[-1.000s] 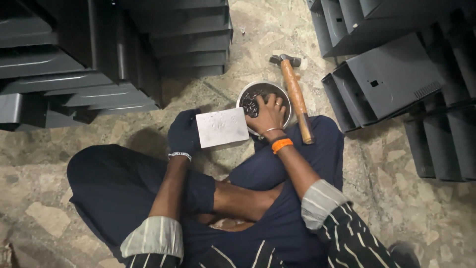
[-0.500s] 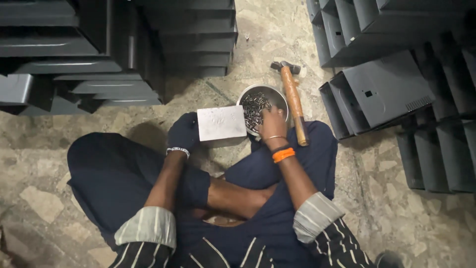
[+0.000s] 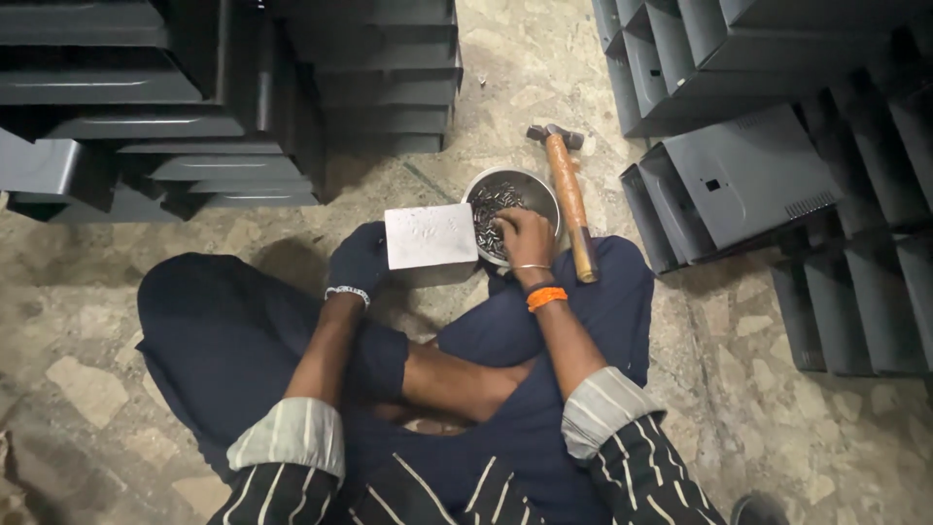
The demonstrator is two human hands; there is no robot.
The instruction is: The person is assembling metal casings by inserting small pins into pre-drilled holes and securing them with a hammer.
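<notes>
Head view, looking down on a person who is sitting cross-legged on a stone floor. The left hand, in a dark glove, is resting against the left edge of a pale grey metal block; the fingers are hidden under the block, so its grip cannot be told. The block is lying flat just in front of the crossed legs, its right edge touching and partly covering the rim of a round metal bowl. The right hand, bare, with a thin bangle and an orange band at the wrist, is reaching into the near side of the bowl, its fingers curled together down among the small dark metal pieces that are filling the bowl; whether it is pinching any single piece cannot be told. A hammer with a wooden handle is lying on the floor just to the right of the bowl, its steel head pointing away from the person and the near end of its handle resting on the right knee. 2 groups of dark grey sheet-metal casings are standing on the floor: 1 stack of casings toward the far left, 1 row of casings along the right side.
</notes>
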